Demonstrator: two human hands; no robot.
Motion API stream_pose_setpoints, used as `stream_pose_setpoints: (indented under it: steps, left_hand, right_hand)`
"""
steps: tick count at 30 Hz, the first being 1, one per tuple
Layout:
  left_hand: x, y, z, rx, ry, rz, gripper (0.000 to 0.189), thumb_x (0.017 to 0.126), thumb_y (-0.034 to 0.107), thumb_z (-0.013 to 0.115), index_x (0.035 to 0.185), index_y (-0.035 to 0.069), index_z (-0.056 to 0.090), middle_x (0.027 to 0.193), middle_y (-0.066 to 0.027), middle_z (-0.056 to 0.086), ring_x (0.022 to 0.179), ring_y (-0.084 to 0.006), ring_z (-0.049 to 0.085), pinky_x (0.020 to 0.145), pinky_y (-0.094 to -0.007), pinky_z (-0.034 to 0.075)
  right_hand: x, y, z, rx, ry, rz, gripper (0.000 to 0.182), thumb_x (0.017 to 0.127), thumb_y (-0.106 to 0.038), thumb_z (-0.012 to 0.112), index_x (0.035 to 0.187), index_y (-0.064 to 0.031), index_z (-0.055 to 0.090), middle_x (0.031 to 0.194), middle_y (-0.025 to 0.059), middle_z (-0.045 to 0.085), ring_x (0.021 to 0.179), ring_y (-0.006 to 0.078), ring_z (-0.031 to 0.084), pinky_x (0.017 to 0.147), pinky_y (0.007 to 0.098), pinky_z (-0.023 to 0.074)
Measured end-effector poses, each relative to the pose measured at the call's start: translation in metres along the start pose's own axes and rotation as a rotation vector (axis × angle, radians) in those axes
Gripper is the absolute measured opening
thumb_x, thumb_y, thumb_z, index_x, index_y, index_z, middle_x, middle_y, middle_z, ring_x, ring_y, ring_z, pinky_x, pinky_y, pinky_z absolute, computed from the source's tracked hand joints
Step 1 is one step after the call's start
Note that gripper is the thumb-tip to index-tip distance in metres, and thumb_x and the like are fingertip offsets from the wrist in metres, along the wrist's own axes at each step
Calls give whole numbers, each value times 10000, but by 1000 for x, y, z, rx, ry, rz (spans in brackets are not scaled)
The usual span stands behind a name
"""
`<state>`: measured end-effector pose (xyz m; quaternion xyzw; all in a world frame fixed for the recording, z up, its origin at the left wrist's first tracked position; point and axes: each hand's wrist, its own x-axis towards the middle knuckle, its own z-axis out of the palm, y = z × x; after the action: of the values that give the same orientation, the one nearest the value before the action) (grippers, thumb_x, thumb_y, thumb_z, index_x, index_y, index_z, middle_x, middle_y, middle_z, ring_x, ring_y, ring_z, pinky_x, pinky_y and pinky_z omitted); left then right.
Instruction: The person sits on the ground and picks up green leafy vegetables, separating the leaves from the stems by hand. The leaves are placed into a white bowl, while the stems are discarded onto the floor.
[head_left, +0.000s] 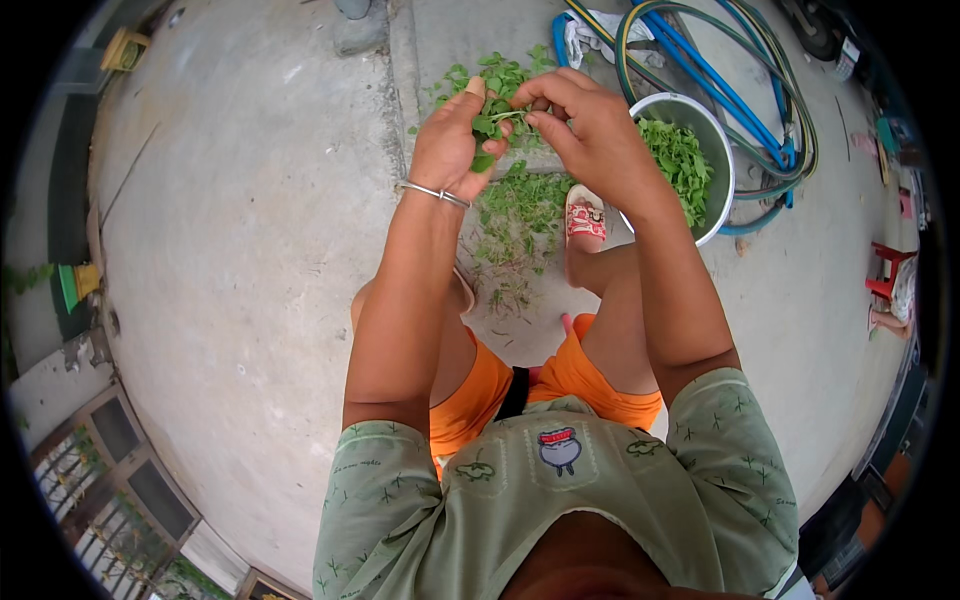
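Observation:
My left hand, with a metal bangle at its wrist, holds a small bunch of leafy green stems, thumb raised. Close beside it, my right hand pinches a pale stem of the bunch between thumb and fingertips. Beyond the hands lies a heap of leafy greens, partly hidden by them. More loose greens and trimmings are scattered on the concrete between my feet. To the right stands a metal basin with picked green leaves in it; my right forearm covers part of its rim.
Coiled hoses, blue and green-striped, lie behind and right of the basin, near a white cloth. My slippered foot is beside the basin. Far right, a person's leg shows by a red stool. A metal gate is at lower left.

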<state>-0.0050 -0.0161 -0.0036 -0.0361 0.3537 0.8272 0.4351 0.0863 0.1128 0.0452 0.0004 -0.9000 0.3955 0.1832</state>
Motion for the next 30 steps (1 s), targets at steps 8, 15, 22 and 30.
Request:
stream_pose_setpoints:
  steps: [8, 15, 22, 30]
  left_hand:
    - [1, -2, 0, 94, -18, 59, 222, 921, 224, 475, 891, 4, 473, 711, -83, 515, 526, -153, 489, 392, -212, 341]
    - [1, 0, -1, 78, -33, 54, 235, 915, 247, 493, 888, 15, 517, 746, -58, 511, 538, -119, 438, 397, -197, 308]
    - [-8, 9, 9, 131, -81, 46, 228, 914, 254, 495, 921, 27, 515, 733, -31, 480, 529, -94, 412, 401, -190, 296]
    - [-9, 2, 11, 302, -130, 48, 181, 878, 212, 562, 929, 38, 557, 644, 28, 437, 500, -52, 385, 406, -169, 259]
  right_hand:
    - [0, 1, 3, -22, 15, 21, 108, 755, -59, 597, 857, -30, 612, 831, 103, 570, 675, 260, 565, 607, 330, 447]
    - [2, 4, -2, 153, 81, 131, 111, 788, -106, 614, 858, -19, 611, 740, 41, 556, 601, 121, 514, 556, 250, 414]
    - [4, 18, -6, 561, 174, 281, 160, 825, -135, 607, 893, 10, 615, 710, -38, 551, 622, 14, 435, 519, 181, 354]
    - [2, 23, 2, 409, 161, 272, 179, 808, -147, 605, 902, 5, 620, 678, -5, 569, 580, 30, 454, 507, 211, 380]
